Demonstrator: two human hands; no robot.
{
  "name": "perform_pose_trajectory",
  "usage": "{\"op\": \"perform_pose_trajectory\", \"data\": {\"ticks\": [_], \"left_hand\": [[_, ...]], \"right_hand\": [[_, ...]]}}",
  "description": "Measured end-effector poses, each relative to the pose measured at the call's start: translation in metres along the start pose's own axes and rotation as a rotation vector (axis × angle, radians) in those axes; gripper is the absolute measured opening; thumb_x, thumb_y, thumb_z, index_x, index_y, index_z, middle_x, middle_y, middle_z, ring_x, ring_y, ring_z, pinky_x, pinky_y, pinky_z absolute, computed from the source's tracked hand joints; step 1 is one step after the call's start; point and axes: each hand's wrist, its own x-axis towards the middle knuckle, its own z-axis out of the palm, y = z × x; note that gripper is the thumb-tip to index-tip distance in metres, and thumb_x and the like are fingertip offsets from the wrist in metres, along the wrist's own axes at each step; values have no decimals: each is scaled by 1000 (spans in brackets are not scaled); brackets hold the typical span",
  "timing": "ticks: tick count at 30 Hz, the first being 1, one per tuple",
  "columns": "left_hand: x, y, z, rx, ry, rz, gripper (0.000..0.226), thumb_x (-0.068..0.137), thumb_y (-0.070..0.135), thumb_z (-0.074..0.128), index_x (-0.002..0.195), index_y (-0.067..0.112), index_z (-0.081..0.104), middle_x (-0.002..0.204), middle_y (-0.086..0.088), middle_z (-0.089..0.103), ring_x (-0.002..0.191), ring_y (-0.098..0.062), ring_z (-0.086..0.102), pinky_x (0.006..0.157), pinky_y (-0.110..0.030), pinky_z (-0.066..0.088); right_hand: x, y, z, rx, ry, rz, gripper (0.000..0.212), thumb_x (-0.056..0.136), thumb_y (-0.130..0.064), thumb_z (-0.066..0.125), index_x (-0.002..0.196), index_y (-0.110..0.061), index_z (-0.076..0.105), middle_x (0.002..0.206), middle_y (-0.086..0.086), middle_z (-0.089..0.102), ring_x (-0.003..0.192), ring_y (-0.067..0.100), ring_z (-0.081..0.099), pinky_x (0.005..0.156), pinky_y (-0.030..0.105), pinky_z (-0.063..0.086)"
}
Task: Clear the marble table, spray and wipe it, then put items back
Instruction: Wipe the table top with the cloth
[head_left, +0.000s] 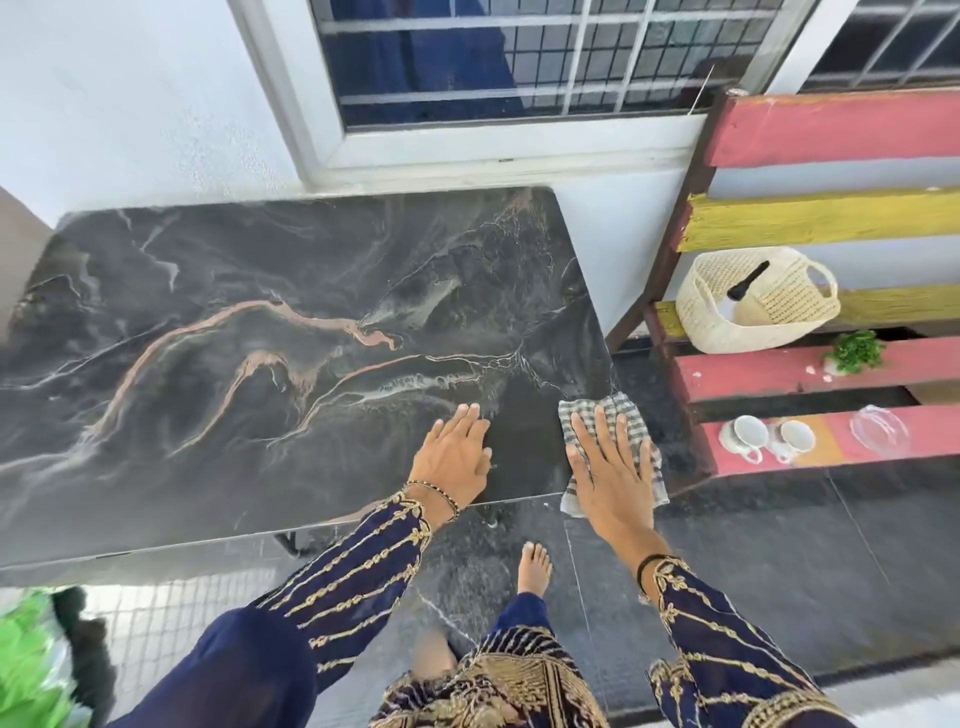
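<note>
The dark marble table (260, 322) with pale and copper veins stands against the wall under a window. My right hand (610, 467) lies flat with straight fingers on a grey checked cloth (626, 415) at the table's near right corner, pressing it down. Part of the cloth hangs over the table's edge. My left hand (454, 452) rests flat on the bare marble just left of the cloth, near the front edge.
A pink and yellow slatted bench (831, 223) stands to the right. On it sit a woven basket (753, 306) with a dark bottle inside, a small green plant (854, 353), two white cups (769, 436) and a clear glass dish (880, 431). My bare foot (535, 569) stands on the dark tiled floor.
</note>
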Motion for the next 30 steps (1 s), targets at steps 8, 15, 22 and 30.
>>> {"op": "perform_pose_trajectory", "data": {"ticks": [8, 15, 22, 30], "left_hand": [[-61, -59, -21, -104, 11, -152, 44, 99, 24, 43, 142, 11, 41, 158, -6, 27, 149, -20, 18, 119, -46, 24], [-94, -100, -42, -248, 86, -313, 32, 96, 13, 47, 126, 6, 58, 140, -17, 52, 137, -29, 41, 110, -42, 36], [-99, -108, -59, -320, 160, -371, 30, 93, 8, 48, 117, 4, 65, 119, -19, 67, 113, -35, 60, 100, -40, 45], [-53, -62, -87, -370, 234, -257, 24, 91, 8, 53, 105, 7, 72, 104, -15, 74, 96, -30, 69, 88, -32, 53]], "right_hand": [[-44, -69, 12, 146, -127, -179, 52, 111, -40, 19, 160, -40, 4, 169, -13, -9, 154, 11, -19, 122, 40, -18], [-58, -155, 20, 436, -289, -298, 49, 110, -46, 21, 159, -39, 21, 169, -11, 4, 153, 7, -15, 123, 40, -17], [-56, -190, -5, 1167, -556, -108, 44, 108, -42, 41, 149, -29, 46, 140, -26, 49, 135, -6, 45, 115, 19, 26], [-16, -134, -61, 1841, -564, 318, 41, 100, -39, 58, 126, -9, 68, 124, 17, 72, 115, 34, 68, 102, 50, 52]]}}
